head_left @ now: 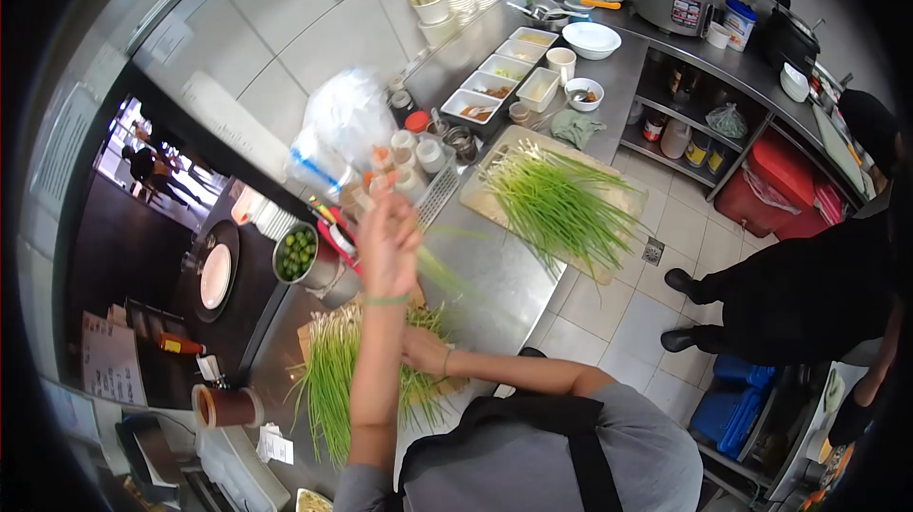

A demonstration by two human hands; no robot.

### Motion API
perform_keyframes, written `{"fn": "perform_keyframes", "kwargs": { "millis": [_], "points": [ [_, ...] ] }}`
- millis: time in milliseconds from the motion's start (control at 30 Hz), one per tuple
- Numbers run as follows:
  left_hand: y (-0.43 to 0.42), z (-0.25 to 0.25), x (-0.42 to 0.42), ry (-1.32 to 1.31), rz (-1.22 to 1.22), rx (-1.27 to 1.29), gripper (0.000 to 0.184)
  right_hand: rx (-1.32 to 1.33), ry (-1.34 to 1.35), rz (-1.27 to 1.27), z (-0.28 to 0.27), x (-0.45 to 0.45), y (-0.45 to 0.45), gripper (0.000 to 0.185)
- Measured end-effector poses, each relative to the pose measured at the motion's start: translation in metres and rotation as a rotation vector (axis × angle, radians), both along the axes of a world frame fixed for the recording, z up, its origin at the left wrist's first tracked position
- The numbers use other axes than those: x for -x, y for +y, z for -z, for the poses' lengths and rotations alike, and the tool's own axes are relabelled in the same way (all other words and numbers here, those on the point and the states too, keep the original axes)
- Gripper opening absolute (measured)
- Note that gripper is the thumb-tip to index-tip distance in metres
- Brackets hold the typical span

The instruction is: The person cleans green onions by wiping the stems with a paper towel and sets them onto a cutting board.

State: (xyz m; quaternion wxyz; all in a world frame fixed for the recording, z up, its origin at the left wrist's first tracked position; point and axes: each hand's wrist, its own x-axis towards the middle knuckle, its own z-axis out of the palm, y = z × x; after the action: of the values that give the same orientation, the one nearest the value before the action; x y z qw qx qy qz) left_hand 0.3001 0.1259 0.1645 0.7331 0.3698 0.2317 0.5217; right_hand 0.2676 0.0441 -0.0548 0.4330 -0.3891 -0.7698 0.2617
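Observation:
My left hand (388, 238) is raised above the counter and smeared by motion. Its fingers look closed, and blurred green stalks of spring onion (442, 271) trail from it to the right. Below, my right hand (425, 350) rests low at the edge of a pile of spring onions (335, 384), partly behind my left forearm; its fingertips are hidden. That pile lies on a board with the white root ends toward the wall. A second heap of spring onions (561, 203) is spread on a cutting board (475, 191) farther along the counter.
A metal pot of green limes (297, 253) stands left of my hand, near squeeze bottles (430, 158) and a plastic bag (347, 117). White ingredient tubs (473, 107) line the back. A person in dark clothes (804, 274) stands at right, by a red bin (751, 196).

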Motion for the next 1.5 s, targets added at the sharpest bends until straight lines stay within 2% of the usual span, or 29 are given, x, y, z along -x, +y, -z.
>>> {"fn": "perform_keyframes", "kwargs": {
  "millis": [133, 200, 300, 367, 400, 500, 533, 633, 667, 700, 800, 867, 900, 933, 1000, 1067, 1133, 1200, 1267, 1367, 1400, 1467, 1500],
  "points": [
    [0.057, 0.075, -0.115, 0.077, 0.057, 0.080, 0.031, 0.083, 0.050, -0.047, 0.032, -0.003, -0.005, 0.046],
    [0.073, 0.116, -0.158, 0.189, 0.027, 0.028, 0.028, 0.136, 0.060, -0.044, 0.032, -0.012, -0.015, 0.046],
    [0.097, 0.175, -0.195, 0.453, 0.037, 0.022, 0.028, 0.136, 0.254, -0.185, 0.076, 0.006, -0.008, 0.047],
    [0.116, 0.210, -0.207, 0.620, -0.077, -0.244, 0.035, 0.136, 0.387, -0.256, 0.080, 0.003, -0.004, 0.047],
    [0.118, 0.211, -0.211, 0.702, -0.137, -0.378, 0.040, 0.136, 0.455, -0.288, 0.075, 0.000, -0.005, 0.046],
    [0.126, 0.208, -0.212, 1.027, -0.304, -0.432, 0.062, 0.254, 0.539, -0.292, 0.060, -0.007, -0.006, 0.046],
    [0.131, 0.202, -0.208, 1.164, -0.346, -0.549, 0.074, 0.274, 0.541, -0.297, 0.051, -0.012, -0.006, 0.046],
    [0.138, 0.181, -0.197, 1.265, -0.345, -0.471, 0.084, 0.245, 0.411, -0.256, 0.047, -0.010, -0.007, 0.044],
    [0.140, 0.175, -0.188, 1.189, -0.312, -0.490, 0.084, 0.176, 0.285, -0.198, 0.051, -0.003, -0.004, 0.043],
    [0.135, 0.167, -0.179, 1.092, -0.255, -0.517, 0.083, 0.106, 0.161, -0.145, 0.056, 0.005, -0.006, 0.042],
    [0.105, 0.135, -0.140, 0.868, -0.160, -0.635, 0.079, 0.088, 0.257, -0.184, 0.033, -0.016, -0.007, 0.038],
    [0.069, 0.114, -0.099, 0.815, -0.138, -0.740, 0.076, 0.394, 0.219, -0.341, 0.001, -0.038, 0.008, 0.036],
    [0.046, 0.100, -0.075, 0.793, -0.120, -0.768, 0.075, 0.454, 0.520, -0.417, 0.044, -0.019, 0.015, 0.035],
    [0.025, 0.091, -0.044, 0.901, -0.162, -0.781, 0.074, 0.446, 0.528, -0.374, 0.015, -0.034, 0.015, 0.031],
    [-0.019, 0.084, 0.015, 1.093, -0.205, -0.778, 0.071, 0.583, 0.396, -0.208, 0.031, -0.027, 0.024, 0.028],
    [-0.049, 0.120, 0.084, 1.151, -0.394, -0.693, 0.064, 0.714, 0.670, -0.117, 0.020, -0.027, 0.016, 0.026],
    [-0.088, 0.128, 0.151, 1.236, -0.536, -0.459, 0.057, 0.771, 0.656, -0.150, -0.003, -0.038, 0.010, 0.025],
    [-0.130, 0.122, 0.194, 1.107, -0.678, -0.145, 0.047, 0.543, 0.367, -0.137, -0.029, -0.046, -0.001, 0.025],
    [-0.160, 0.135, 0.218, 1.037, -0.673, -0.033, 0.047, 0.201, 0.061, -0.089, -0.050, -0.050, -0.012, 0.025],
    [-0.182, 0.161, 0.219, 0.876, -0.549, -0.016, 0.046, -0.013, -0.461, 0.019, -0.044, -0.046, -0.026, 0.017],
    [-0.183, 0.167, 0.214, 0.816, -0.485, -0.035, 0.045, 0.057, -0.507, -0.025, -0.040, -0.044, -0.024, 0.012],
    [-0.178, 0.172, 0.197, 1.038, -0.408, -0.388, 0.039, 0.239, -0.254, -0.057, -0.039, -0.039, -0.018, 0.012],
    [-0.174, 0.169, 0.186, 1.084, -0.407, -0.389, 0.036, 0.331, -0.127, -0.073, -0.039, -0.037, -0.016, 0.012]
  ]
}}
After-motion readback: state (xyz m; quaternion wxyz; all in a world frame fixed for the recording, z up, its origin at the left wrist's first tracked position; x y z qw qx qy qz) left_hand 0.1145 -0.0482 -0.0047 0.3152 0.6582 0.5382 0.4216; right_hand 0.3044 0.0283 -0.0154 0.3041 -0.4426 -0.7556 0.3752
